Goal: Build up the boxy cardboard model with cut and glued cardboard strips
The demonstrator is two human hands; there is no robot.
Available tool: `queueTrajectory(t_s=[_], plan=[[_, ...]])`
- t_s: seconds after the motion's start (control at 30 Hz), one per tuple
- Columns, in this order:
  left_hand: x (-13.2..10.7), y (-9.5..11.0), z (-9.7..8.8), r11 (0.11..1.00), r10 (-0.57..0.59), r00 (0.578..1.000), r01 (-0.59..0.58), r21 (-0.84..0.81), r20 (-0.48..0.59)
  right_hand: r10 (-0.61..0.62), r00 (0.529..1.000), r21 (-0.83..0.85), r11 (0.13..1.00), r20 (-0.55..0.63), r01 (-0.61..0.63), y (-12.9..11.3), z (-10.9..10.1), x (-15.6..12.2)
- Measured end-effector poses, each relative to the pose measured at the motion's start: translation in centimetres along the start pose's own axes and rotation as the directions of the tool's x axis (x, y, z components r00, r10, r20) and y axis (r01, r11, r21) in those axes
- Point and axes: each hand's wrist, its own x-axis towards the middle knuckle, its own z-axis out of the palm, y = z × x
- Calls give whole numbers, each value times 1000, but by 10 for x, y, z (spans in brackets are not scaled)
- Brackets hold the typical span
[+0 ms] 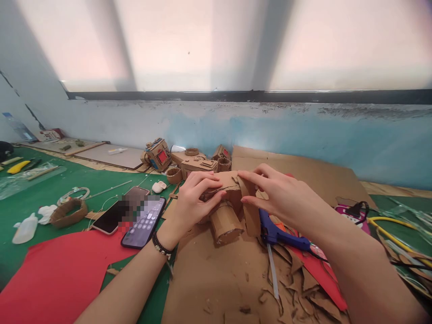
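Observation:
A cardboard box model [227, 181] with a cardboard tube [227, 224] sticking out of its front sits between my hands. My left hand [194, 198] grips its left side, fingers over the top and thumb near the tube. At the right side, a cardboard strip [250, 218] hangs down, pinched between the thumb and fingers of my right hand [270, 186]. Just below that hand, a blue glue gun [286, 237] lies with a pale glue stick [272, 272] beside it. Under the model is a flat cardboard sheet [202, 279].
Two phones [144, 225] and red paper [64, 270] lie to the left. Behind stand several small cardboard models [199, 168]; a cardboard ring [69, 212] is farther left. Cardboard scraps [303, 288], a pink power strip [353, 216] and a yellow cable [394, 234] occupy the right.

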Motion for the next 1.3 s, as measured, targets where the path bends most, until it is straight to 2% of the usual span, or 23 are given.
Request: queueTrajectory(t_s=[0.23,0.33,0.43,0.57,0.7,0.77,0.93,1.07,1.3], plan=[[0,0,1,1000,-6,1000,6,4,-5,49,999,13,999,24,-49,-4,-7,2],[0,1,0,1000,-3,1000,3,2,-1,49,998,139,989,28,-52,1,-10,0],[1,1,-1,1000,-4,1000,4,-1,8,56,998,345,937,-2,-52,8,-19,-5],[1,1,-2,1000,-11,1000,11,-2,19,124,986,544,838,-111,-44,8,-40,-13],[0,0,-2,1000,-19,999,20,-5,30,217,947,603,797,-239,-30,2,-52,-18],[0,0,-2,1000,-23,999,23,-6,37,204,948,607,794,-243,-15,-2,-50,-17],[1,2,-4,1000,-29,999,29,8,44,111,980,554,833,-166,-1,-9,-38,-9],[1,3,-3,1000,-29,999,29,9,29,48,986,510,859,-163,42,-10,-32,-6],[0,2,1,1000,-15,1000,15,4,-8,-150,967,273,940,-207,204,-4,-20,-6]])
